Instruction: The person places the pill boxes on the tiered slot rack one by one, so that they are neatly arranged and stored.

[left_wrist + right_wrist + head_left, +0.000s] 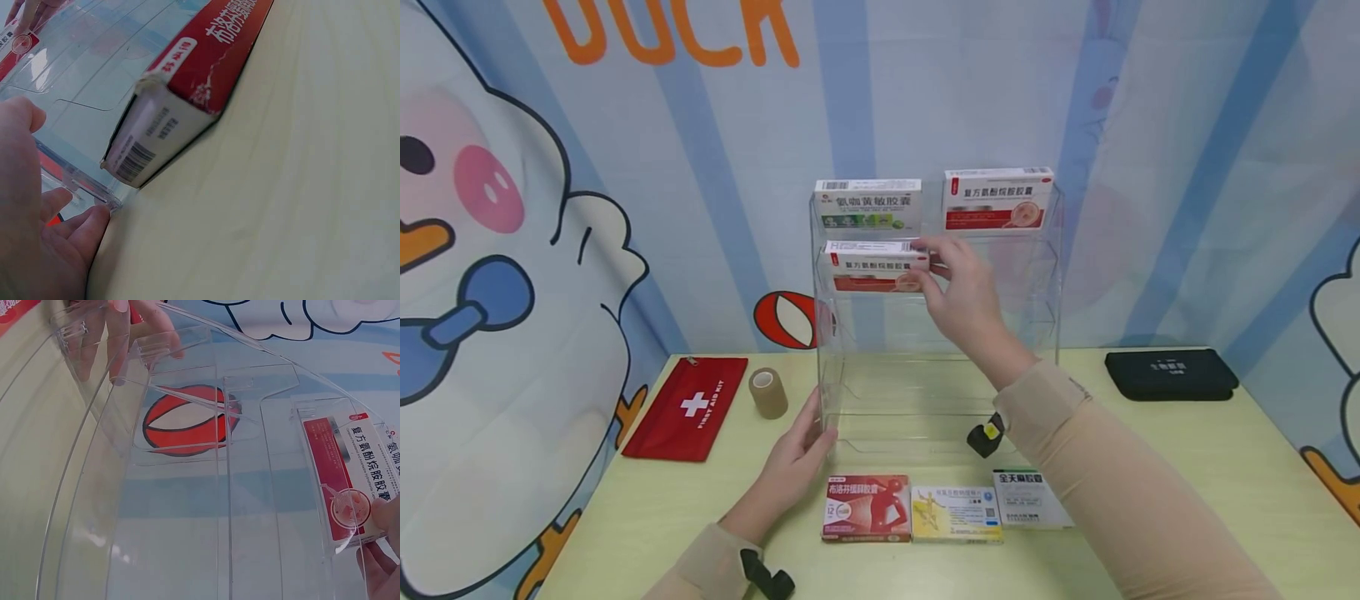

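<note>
A clear plastic tiered display rack [902, 427] stands on the table. My right hand [964, 293] pinches the right end of a white-and-red medicine box [867, 268], which sits in the left part of the second tier; its lower edge lies behind the clear lip in the right wrist view. My left hand [793, 467] grips the rack's left side near the base, thumb in front and fingers behind the panel. On the top tier stand a white-and-green medicine box [867, 204] at left and another white-and-red box [997, 200] at right.
Before the rack lie a red medicine box [865, 510], a white-and-yellow box [957, 514] and a white-and-green box [1028, 500], partly behind my right sleeve. A red first aid pouch [679, 408] and tan tape roll [768, 394] are left, a black case [1172, 375] right.
</note>
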{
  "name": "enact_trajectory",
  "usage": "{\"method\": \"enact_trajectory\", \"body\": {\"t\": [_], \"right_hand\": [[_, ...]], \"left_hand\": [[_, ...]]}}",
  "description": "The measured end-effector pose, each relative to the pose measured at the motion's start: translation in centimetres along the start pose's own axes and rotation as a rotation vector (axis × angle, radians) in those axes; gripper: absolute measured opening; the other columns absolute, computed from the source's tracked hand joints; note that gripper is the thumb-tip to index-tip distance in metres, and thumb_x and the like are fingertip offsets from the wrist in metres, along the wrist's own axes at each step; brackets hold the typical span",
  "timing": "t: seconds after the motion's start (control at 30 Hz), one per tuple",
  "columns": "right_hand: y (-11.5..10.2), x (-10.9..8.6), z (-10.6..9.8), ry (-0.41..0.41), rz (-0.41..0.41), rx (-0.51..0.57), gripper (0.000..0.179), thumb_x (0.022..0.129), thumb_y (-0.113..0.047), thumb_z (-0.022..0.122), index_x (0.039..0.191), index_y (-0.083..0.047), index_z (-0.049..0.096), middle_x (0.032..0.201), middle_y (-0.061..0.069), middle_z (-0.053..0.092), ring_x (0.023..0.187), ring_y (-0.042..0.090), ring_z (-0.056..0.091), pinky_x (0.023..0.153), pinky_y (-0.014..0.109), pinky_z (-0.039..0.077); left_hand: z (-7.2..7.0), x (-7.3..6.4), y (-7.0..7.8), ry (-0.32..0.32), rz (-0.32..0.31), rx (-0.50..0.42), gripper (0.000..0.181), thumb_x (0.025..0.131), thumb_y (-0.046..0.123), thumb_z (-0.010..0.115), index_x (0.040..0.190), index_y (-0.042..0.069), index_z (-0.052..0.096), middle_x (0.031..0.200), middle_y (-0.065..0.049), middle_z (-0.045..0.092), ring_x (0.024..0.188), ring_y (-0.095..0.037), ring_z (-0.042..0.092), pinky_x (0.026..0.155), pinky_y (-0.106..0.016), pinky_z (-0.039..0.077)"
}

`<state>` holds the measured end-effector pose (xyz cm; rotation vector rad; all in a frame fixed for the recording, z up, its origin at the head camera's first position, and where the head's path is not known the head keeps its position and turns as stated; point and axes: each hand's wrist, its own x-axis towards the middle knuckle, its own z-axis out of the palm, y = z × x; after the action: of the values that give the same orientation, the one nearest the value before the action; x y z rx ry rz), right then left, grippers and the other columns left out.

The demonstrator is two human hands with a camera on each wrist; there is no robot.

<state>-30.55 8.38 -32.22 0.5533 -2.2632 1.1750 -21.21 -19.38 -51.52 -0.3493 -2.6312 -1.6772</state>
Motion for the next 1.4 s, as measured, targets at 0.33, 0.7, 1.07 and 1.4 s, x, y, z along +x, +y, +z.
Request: {"method": "enact_trajectory", "body": {"t": [0.33,0.7,1.07,1.4], "right_hand": [[0.2,-0.6,-0.5,0.003,0.037,0.036,0.058,0.103,-0.009,0.077,0.157,-0.003,0.055,0.153,0.017,0.063,0.134,0.033,0.071,0.114,0.041,0.062],[0.0,-2.4,-1.6,0.02,0.025,0.103,0.049,0.103,-0.007,0.075,0.15,-0.002,0.06,0.146,0.017,0.067,0.129,0.036,0.074,0.111,0.048,0.064],[1.0,-7.2,-3.7,-0.011,-0.017,0.11,0.045,0.102,-0.006,0.077,0.145,-0.001,0.063,0.138,0.019,0.071,0.124,0.04,0.075,0.107,0.051,0.065],[2.6,-11.8,-5.7,-0.024,-0.027,-0.013,0.049,0.099,-0.008,0.081,0.146,-0.005,0.065,0.131,0.015,0.075,0.117,0.031,0.078,0.101,0.012,0.06]], "left_hand": [[0.0,0.0,0.1,-0.001,-0.007,0.004,0.077,0.115,0.026,0.059,0.178,0.037,0.017,0.181,-0.01,0.035,0.158,-0.041,0.049,0.129,-0.06,0.044],[0.0,-0.1,0.4,-0.01,-0.033,-0.004,0.078,0.115,0.026,0.059,0.178,0.039,0.015,0.182,-0.009,0.032,0.161,-0.04,0.046,0.13,-0.059,0.042],[0.1,-0.1,0.2,-0.007,-0.018,-0.008,0.077,0.115,0.027,0.059,0.178,0.037,0.017,0.182,-0.01,0.033,0.161,-0.041,0.046,0.129,-0.059,0.042],[0.0,0.0,0.2,-0.009,-0.024,-0.002,0.076,0.115,0.029,0.058,0.178,0.04,0.016,0.183,-0.008,0.03,0.162,-0.04,0.044,0.13,-0.059,0.04]]}}
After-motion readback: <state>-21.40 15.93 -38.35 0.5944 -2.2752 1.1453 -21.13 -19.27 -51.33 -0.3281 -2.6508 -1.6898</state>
